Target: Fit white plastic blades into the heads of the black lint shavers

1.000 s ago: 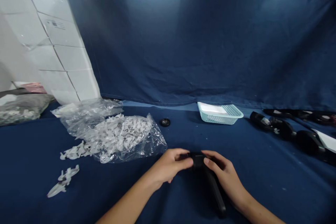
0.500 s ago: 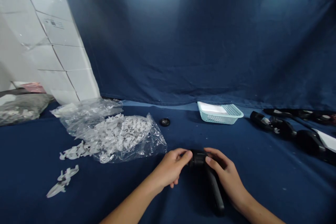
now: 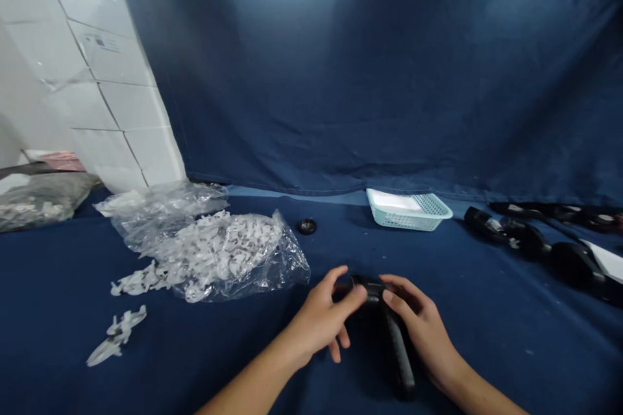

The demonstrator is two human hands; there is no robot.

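Observation:
A black hair dryer-like device [image 3: 400, 353] with a long handle is at the front of the blue cloth, its handle pointing down toward me. My right hand [image 3: 419, 324] grips it at the right side of the head, thumb and fingers closed round it. At the head's left end is my left hand [image 3: 324, 318], fingers spread apart and thumb against or just over the black housing; contact is hard to tell. The device's left end is partly hidden behind that hand. A small round black cap [image 3: 306, 226] lies farther back on the cloth.
To the left, a clear plastic bag [image 3: 287, 266] spills white plastic parts [image 3: 209, 253]; a white piece [image 3: 117, 337] lies nearer me. A light-blue basket [image 3: 409, 219] stands at the back. Black housings [image 3: 574, 262] lie along the right. White boxes [image 3: 141, 149] are stacked behind left.
My left hand has loosened its pinch on the device's left end; its fingers have spread and its thumb has shifted right. My right hand and the device stay nearly in place.

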